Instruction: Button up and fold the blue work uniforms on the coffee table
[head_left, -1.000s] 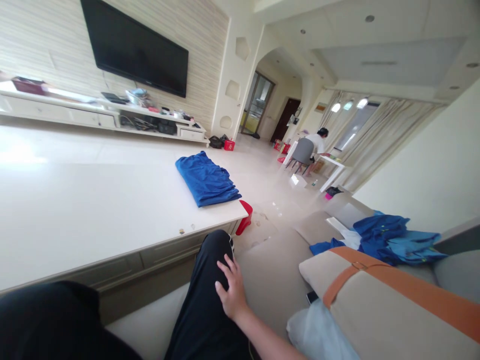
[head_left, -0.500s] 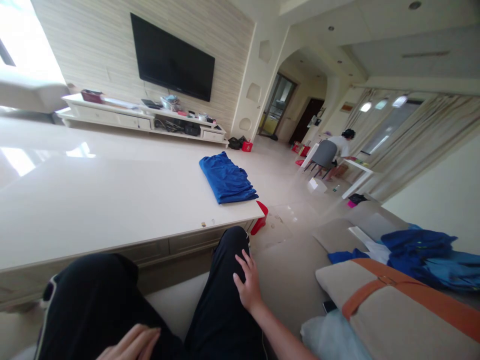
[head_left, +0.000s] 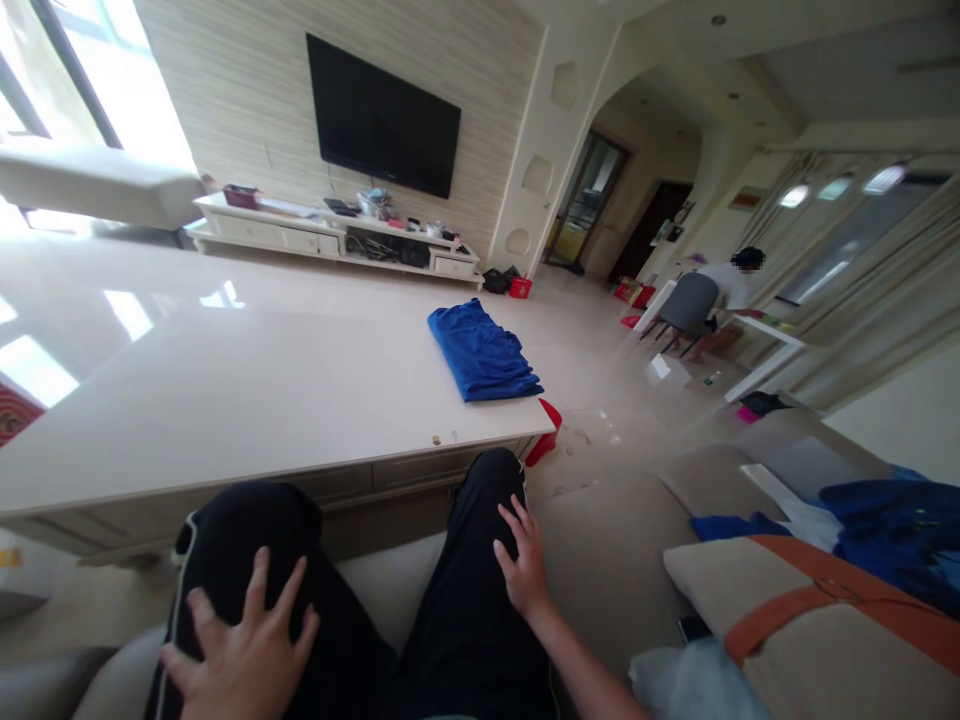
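My left hand (head_left: 244,640) lies on the left thigh of my dark trousers (head_left: 442,620), its fingers spread and holding nothing. On the other leg, close to the knee, rests my right hand (head_left: 523,565), also with fingers apart and nothing in them. Beyond my knees, a folded blue garment (head_left: 484,352) lies at the right end of the white table (head_left: 285,400), out of reach of both hands. Two tiny bits sit by the table's near edge.
Right of me, a beige cushion with an orange band (head_left: 795,610) lies on the sofa, with blue clothes (head_left: 892,530) behind it. A red object (head_left: 546,430) stands by the table's corner. Farther back, a person (head_left: 731,285) sits at a white desk (head_left: 772,345).
My left hand has come up from the bottom edge onto the thigh and its fingers have spread. The view has swung left; my right hand stays on the leg.
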